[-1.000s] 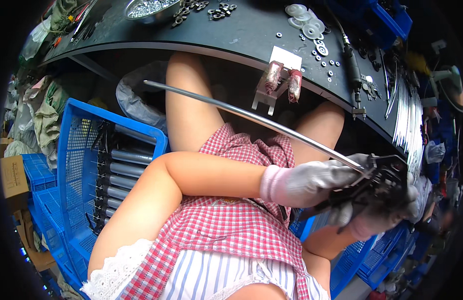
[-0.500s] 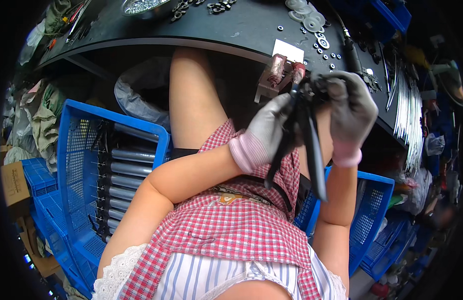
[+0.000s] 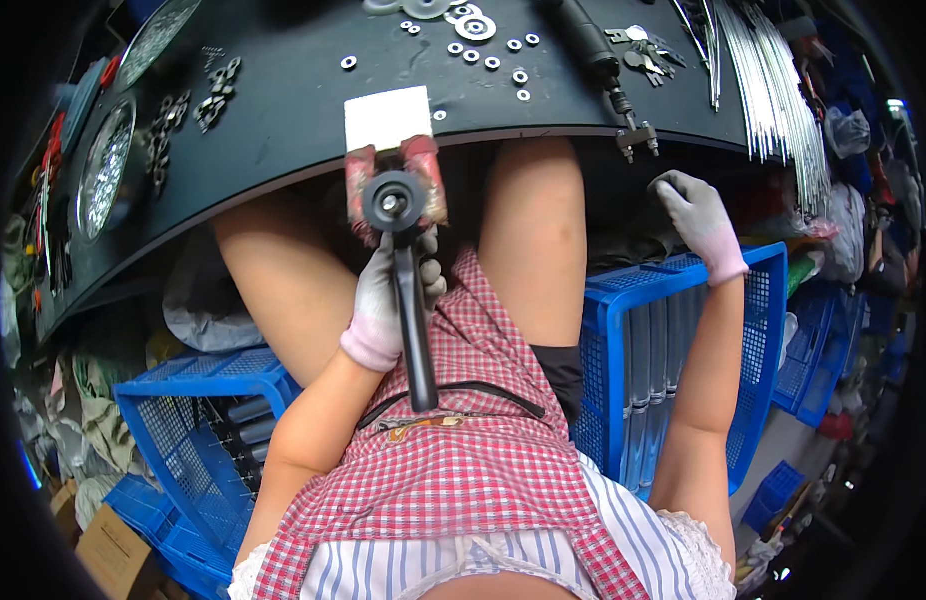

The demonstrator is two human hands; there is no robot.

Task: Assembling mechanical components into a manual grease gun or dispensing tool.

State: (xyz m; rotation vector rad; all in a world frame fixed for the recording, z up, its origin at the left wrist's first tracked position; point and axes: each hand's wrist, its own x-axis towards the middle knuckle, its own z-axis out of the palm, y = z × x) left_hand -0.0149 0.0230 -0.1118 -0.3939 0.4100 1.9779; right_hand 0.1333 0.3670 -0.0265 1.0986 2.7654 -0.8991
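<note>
My left hand, in a grey glove with a pink cuff, is closed around a black part with a long tube-like handle. At its top a round black hub with a shiny metal centre sits between two worn, red-wrapped jaws at the table edge. The left fingers are partly hidden behind the handle. My right hand, gloved alike, is held away to the right with its fingers curled; nothing shows in them. Just above it, a black power tool with a forked metal end points over the table edge.
Small ring washers and pale discs lie on the dark table. Thin metal rods are bundled at right. Bowls of small metal parts stand at left. Blue crates with dark tubes flank my legs.
My view has swung to the right. The black part has come to the red-wrapped jaws in my left hand. My right hand has let go of it and moved away rightward.
</note>
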